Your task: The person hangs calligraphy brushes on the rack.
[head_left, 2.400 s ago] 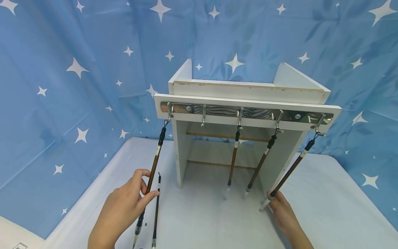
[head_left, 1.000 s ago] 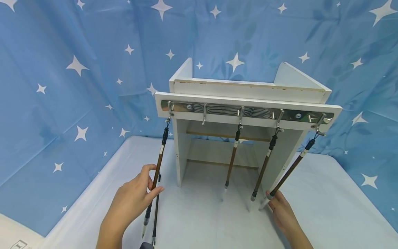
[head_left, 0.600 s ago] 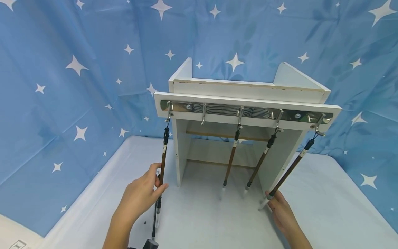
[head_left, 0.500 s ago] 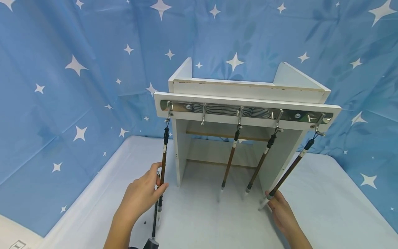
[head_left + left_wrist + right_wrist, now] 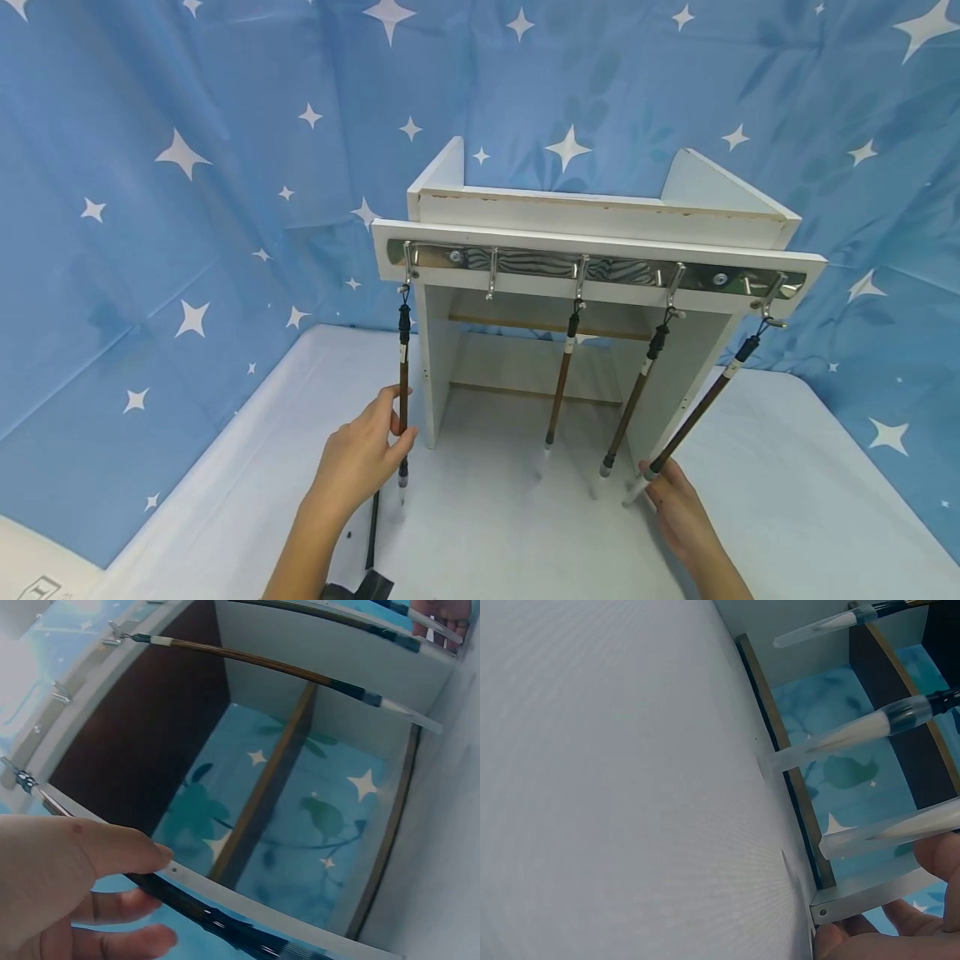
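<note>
My left hand (image 5: 360, 458) pinches the brown handle of a calligraphy brush (image 5: 403, 367), which hangs by its loop from the leftmost hook. In the left wrist view, thumb and fingers sit on opposite sides of that brush (image 5: 195, 906). My right hand (image 5: 682, 508) grips the lower front edge of the white shelf unit's right side panel (image 5: 877, 894), thumb inside and fingers outside. The rightmost hanging brush (image 5: 705, 404) crosses in front of its fingertips; whether they touch is unclear. Two more brushes (image 5: 562, 383) hang on the middle and fourth hooks, with clear caps.
The second hook (image 5: 492, 273) from the left holds no brush. Another brush (image 5: 373, 533) lies on the white-covered table (image 5: 480, 533), partly hidden by the left hand. A black box-like object (image 5: 372, 586) shows by the left forearm. A blue star-patterned curtain (image 5: 247, 208) hangs behind.
My left hand has moved right and slightly up, bringing the slanted leftmost brush to nearly vertical. The middle brushes sway a little. My right hand stays in place.
</note>
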Tool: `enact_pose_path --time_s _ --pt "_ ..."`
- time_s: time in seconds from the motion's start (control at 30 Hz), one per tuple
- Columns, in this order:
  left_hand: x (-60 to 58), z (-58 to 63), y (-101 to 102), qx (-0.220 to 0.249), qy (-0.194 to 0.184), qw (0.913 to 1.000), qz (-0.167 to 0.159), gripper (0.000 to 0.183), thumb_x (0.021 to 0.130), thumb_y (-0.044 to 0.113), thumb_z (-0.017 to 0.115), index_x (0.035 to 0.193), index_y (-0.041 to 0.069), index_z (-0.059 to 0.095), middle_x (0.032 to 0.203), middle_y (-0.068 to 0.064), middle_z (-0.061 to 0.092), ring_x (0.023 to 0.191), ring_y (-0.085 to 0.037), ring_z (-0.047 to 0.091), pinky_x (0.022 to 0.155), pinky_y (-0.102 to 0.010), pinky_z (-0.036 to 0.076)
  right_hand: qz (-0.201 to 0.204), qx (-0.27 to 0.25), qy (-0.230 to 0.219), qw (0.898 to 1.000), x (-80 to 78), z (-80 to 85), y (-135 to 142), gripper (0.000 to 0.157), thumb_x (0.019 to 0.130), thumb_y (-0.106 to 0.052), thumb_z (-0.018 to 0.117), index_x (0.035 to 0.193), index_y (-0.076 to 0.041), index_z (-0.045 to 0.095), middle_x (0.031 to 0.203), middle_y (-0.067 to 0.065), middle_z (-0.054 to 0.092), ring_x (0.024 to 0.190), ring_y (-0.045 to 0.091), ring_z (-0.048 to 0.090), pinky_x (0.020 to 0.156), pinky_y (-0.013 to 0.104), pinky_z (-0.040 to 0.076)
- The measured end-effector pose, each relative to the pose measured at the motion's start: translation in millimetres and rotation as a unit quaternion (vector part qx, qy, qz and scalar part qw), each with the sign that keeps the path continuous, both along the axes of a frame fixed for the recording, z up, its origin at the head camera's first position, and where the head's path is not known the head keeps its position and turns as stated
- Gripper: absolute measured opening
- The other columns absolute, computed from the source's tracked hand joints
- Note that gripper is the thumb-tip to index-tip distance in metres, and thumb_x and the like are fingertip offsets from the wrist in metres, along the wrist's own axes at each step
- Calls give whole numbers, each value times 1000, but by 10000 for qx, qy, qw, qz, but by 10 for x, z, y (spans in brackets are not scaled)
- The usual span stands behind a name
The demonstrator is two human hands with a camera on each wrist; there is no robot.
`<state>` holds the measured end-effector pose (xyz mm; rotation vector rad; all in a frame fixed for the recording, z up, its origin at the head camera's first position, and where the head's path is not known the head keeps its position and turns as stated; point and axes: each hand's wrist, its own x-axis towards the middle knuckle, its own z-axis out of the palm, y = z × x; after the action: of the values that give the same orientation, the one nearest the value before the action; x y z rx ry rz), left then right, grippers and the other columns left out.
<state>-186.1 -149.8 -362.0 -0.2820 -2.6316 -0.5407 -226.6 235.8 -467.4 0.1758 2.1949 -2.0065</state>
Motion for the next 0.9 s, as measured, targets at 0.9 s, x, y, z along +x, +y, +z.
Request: enact_pose_path --time_s 0.9 --pt "-239 -385 12 246 -901 9955 -150 36 80 18 68 112 7 55 70 5 56 44 -6 37 37 -19 30 2 -13 10 10000 6 -1 3 73 97 -34 41 146 -8 -6 152 17 -11 139 39 -3 112 53 2"
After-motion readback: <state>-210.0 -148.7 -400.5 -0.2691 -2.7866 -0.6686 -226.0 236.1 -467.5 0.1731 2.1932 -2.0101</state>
